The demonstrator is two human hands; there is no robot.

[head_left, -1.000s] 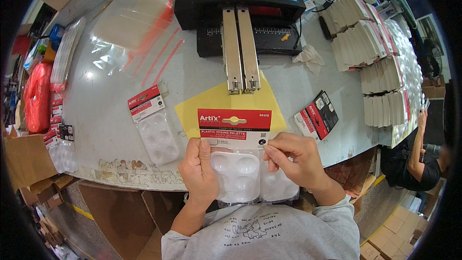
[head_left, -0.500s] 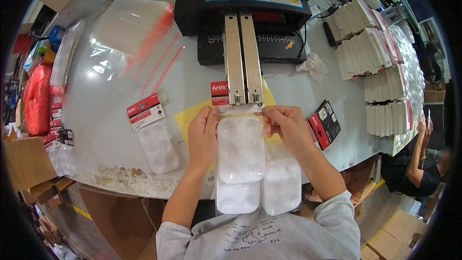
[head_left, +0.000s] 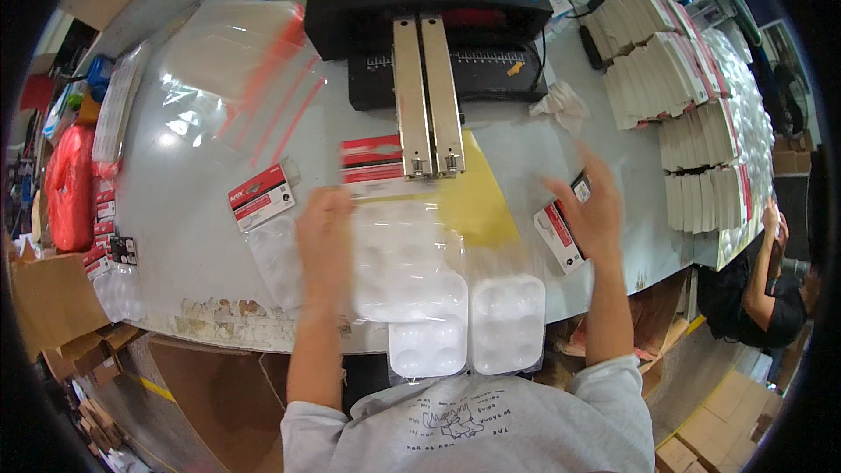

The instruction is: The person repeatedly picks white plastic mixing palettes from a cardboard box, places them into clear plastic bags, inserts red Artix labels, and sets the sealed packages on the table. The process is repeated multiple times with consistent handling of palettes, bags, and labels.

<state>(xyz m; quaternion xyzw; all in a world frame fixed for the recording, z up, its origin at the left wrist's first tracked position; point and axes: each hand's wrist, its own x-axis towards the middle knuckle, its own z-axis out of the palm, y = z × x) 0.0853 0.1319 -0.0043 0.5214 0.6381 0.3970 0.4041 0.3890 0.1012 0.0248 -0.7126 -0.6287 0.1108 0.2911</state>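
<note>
Lying at 8 to 9 o'clock, outer packs (head_left: 114,291): several, red-carded; judged finished (12 o'clock points away from the wearer).
Single pack (head_left: 263,199): at 9 o'clock, nearer in; card sits above its white palette; judged finished or nearly so.
Left hand (head_left: 324,232): at 9 o'clock, close to centre, blurred; fingers appear closed on the left side of the carded palette pack (head_left: 394,245).
Carded palette pack: just left of centre; card reaches the tips of the metal arms (head_left: 429,96); judged the piece in work; fastening cannot be told.
Bagged palettes (head_left: 508,324): two, at 5 to 6 o'clock; no card shows; judged left to do.
Right hand (head_left: 591,215): at 3 o'clock, fingers spread, gripping nothing visible; contact with the cards (head_left: 556,232) beneath cannot be told.
Card stacks (head_left: 692,140): at 2 o'clock; judged supply for further pieces.
Front edge (head_left: 219,342): curves from 8 to 4 o'clock, close below both hands.
Open room: tabletop (head_left: 631,158) shows at 2 to 3 o'clock, between arms and stacks.
</note>
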